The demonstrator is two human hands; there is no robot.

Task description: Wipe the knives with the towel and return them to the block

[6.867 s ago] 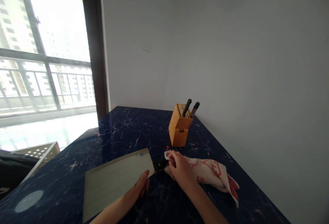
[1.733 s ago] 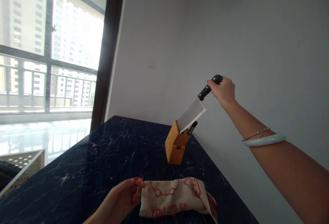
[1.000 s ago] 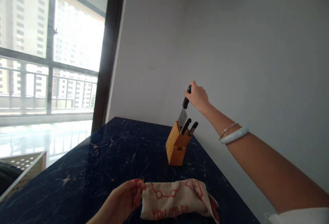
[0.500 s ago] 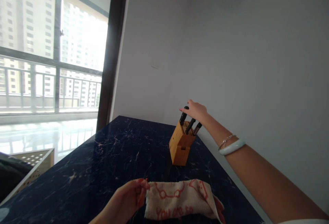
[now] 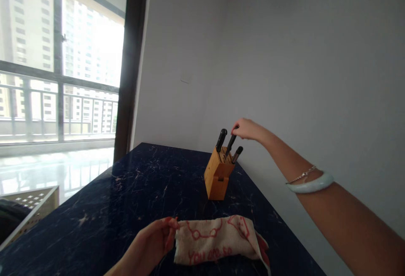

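Note:
My right hand (image 5: 248, 129) pinches the top of a black knife handle (image 5: 231, 143). That knife stands partly drawn out of a wooden knife block (image 5: 217, 179). Two more knives rest in the block: one with a thick black handle (image 5: 221, 140) on the left, another with a dark handle (image 5: 237, 154) on the right. At the front of the table lies a cream towel (image 5: 211, 242) with red drawings and lettering, its right end folded over. The fingers of my left hand (image 5: 152, 240) are closed at the towel's upper left corner.
The dark blue marbled table (image 5: 158, 179) has its right edge close to a grey wall (image 5: 284, 77). A perforated light-coloured container (image 5: 34, 206) holding something dark stands to the left. Windows and a dark frame (image 5: 128, 65) are beyond.
My right hand has moved from over the left knife handle to the middle knife, which now stands higher in the block. The left hand stays at the towel; the view has shifted slightly.

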